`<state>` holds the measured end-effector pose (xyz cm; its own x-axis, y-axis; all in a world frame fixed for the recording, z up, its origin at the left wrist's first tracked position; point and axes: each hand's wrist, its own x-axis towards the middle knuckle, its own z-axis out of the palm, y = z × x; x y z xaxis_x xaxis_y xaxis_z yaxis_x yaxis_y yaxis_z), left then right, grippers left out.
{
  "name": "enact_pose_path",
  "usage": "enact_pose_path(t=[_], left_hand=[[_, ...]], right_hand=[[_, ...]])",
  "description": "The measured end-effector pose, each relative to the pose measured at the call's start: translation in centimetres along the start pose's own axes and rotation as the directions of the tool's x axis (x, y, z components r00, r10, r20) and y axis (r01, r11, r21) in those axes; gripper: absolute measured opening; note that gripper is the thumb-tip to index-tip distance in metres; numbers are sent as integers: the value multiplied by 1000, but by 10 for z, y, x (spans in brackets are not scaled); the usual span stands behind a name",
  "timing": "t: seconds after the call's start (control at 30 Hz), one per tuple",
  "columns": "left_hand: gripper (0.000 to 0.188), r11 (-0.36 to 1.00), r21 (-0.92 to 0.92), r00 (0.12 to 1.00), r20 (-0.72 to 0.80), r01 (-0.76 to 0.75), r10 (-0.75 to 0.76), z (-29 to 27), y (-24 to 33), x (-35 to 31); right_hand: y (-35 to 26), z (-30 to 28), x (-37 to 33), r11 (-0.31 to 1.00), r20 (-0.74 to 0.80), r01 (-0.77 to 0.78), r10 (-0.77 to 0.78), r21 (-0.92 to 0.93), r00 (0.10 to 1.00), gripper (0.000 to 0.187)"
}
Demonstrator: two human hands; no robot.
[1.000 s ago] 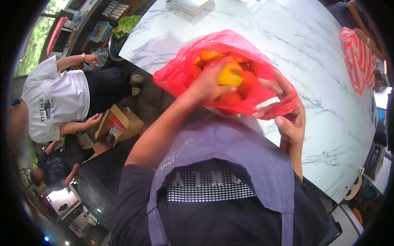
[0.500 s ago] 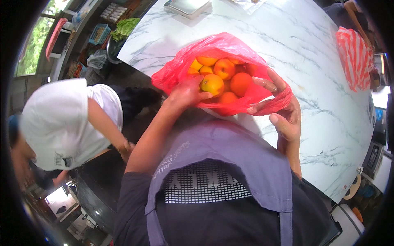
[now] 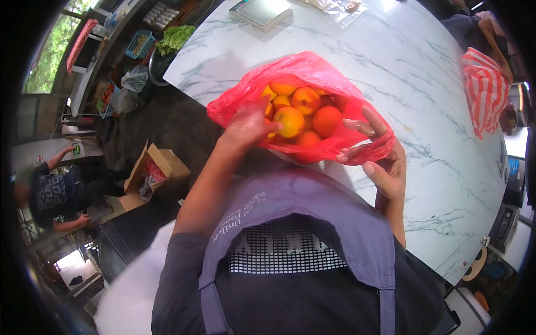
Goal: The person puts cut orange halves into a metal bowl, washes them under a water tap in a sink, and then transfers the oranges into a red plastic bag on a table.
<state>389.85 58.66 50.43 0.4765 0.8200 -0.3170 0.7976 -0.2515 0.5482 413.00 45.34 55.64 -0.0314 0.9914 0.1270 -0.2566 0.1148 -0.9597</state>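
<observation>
A red, see-through plastic bag [image 3: 301, 64] lies open on the marble-patterned table [image 3: 441, 184], near its front edge. Inside are several oranges [image 3: 327, 121], from yellow-orange to deep orange. At the bag's left side is my left hand [image 3: 248, 127], smeared by motion. Its thumb reaches toward a yellowish orange [image 3: 291, 123] at the front of the pile; the other fingers are blurred, so their grip is unclear. On the right, my right hand [image 3: 386, 159] holds the bag's rim, with fingers hooked around the plastic and the thumb apart.
A flat scale [image 3: 263, 12] and clear plastic packaging [image 3: 339, 8] lie at the table's far side. Beyond the right edge hangs a red-and-white striped bag [image 3: 484, 89] near a person. Floor at left holds a cardboard box [image 3: 164, 173]; another person [image 3: 56, 192] is farther left.
My left hand has drawn slightly back to the left from the yellowish orange. My right hand still holds the rim. A person in white has moved from the left to the lower edge.
</observation>
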Motion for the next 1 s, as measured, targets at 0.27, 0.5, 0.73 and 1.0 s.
enact_pose_path(t=[0.27, 0.5, 0.73, 1.0], left_hand=[[35, 973, -100, 971, -144, -206, 191, -24, -19, -17], [11, 847, -337, 785, -603, -412, 141, -44, -3, -66], [83, 989, 68, 606, -784, -135, 137, -52, -17, -82], [78, 957, -211, 916, -388, -197, 103, -29, -45, -62]], right_hand=[[-2, 11, -2, 998, -42, -61, 61, -6, 997, 70], [-4, 16, 3, 998, -73, -42, 39, -45, 997, 71], [-7, 23, 9, 1000, -35, -17, 16, -16, 999, 63], [-11, 24, 0, 998, -29, -53, 53, -17, 998, 57]])
